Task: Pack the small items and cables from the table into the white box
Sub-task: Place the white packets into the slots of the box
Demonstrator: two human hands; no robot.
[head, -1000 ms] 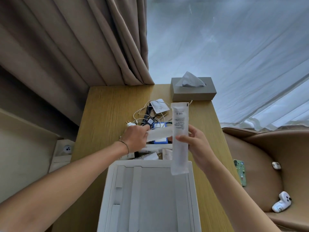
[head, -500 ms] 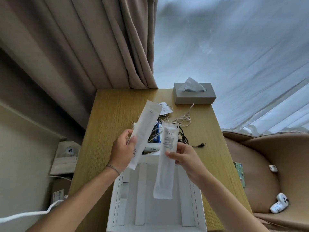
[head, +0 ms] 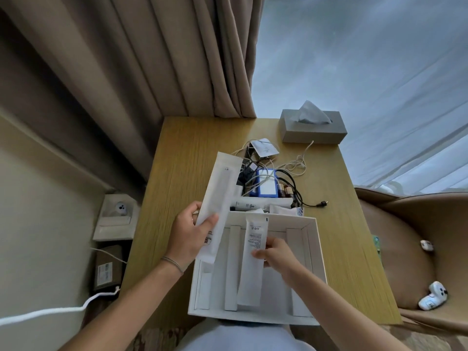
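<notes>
I note the white box (head: 312, 252), open and rigid with upright dividers, at the near edge of the wood-grain worktop (head: 187, 158), hemmed on its far side by a tangle of cables (head: 291, 173), a blue case (head: 266, 183) and a small tube (head: 249, 205), with a grey tissue box (head: 312, 130) at the far corner. My left hand (head: 188, 236) has its grip closed on a long flat white pouch (head: 220, 196) slanting over the box's left wall. My right hand (head: 277, 255) pinches a second pouch (head: 253, 262), labelled, lying inside the box along a divider.
</notes>
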